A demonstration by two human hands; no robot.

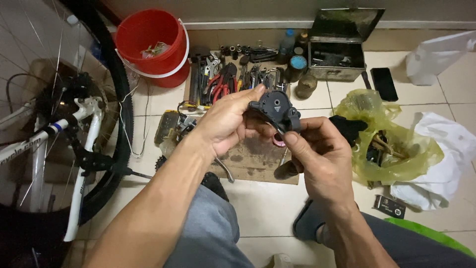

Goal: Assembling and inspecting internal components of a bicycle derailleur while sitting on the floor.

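Bicycle rear wheel (116,99) w/ white frame (79,164) is seen at far left, standing on the tiled floor (267,208). A red bucket (151,44) is placed at top, just beside the tyre. An open metal toolbox (337,54), lid raised, is set at top right, against the wall. White plastic bags (441,159) and a yellow bag (396,149) holding dark parts are noted at right, touching each other. A cardboard sheet (258,159) lies at centre on the floor; assorted hand tools (233,74), incl. red-handled pliers, are laid between bucket and toolbox. A black phone-like slab (384,83) lies just beside the toolbox.

A black gear-shifter unit (275,109) is held above the cardboard, mid-frame, between both hands. Left hand (225,121): grip closed on the unit's left side, thumb and forefinger pinched at its top edge. Right hand (317,149): grip closed on the unit's lower right end, thumb pressed on its underside. A small pink ring (279,142) is partly seen below the unit, between the hands; whether it is held cannot be told. Grey-trousered knees (213,233) are noted at bottom.
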